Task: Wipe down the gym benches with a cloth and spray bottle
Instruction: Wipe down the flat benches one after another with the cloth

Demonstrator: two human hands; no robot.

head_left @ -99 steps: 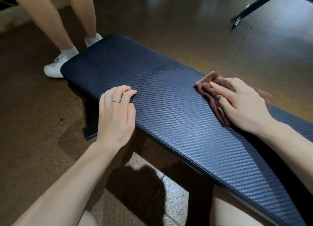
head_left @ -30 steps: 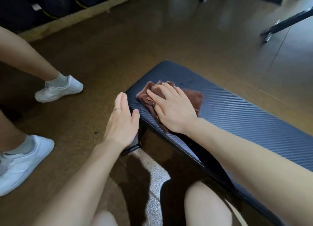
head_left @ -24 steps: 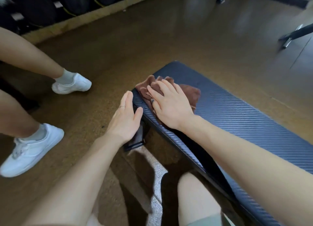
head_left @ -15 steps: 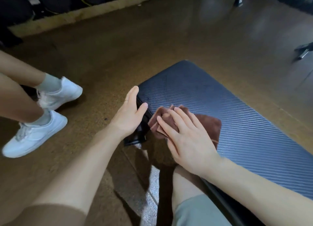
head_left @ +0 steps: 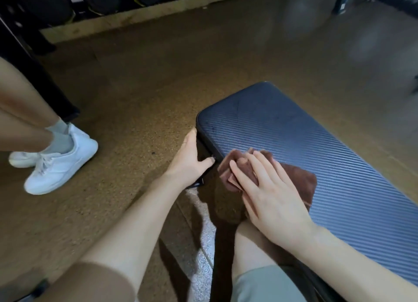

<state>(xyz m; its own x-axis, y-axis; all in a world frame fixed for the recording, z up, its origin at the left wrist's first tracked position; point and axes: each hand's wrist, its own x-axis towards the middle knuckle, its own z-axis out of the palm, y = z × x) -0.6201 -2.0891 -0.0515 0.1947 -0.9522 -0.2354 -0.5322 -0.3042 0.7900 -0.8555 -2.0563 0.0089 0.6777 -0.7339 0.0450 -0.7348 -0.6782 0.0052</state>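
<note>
Your right hand (head_left: pixel 269 195) lies flat on the brown cloth (head_left: pixel 300 181), fingers straight and spread, pressing it onto the bench (head_left: pixel 294 125) pad at the near long edge; nothing is curled round it, so only palm pressure holds it. Your left hand (head_left: pixel 190 161) is at 9 o'clock from the cloth, on the corner of the pad's end, fingers up the end face and thumb against the side, bracing rather than clamping. Risks: the cloth is bunched at 10 o'clock under your fingertips and partly overhangs the pad edge, so a stroke toward you could roll it off onto the floor; the bunching likely also leaves streaks. Another person's white shoes (head_left: pixel 58 163) stand near at 9 o'clock, so watch the elbow. The cloth looks like soft terry, folded and rumpled. The pad is dark blue with a diagonal weave and rounded corners; faint scuff marks at 12 o'clock look not yet cleaned. No spray bottle in view.
</note>
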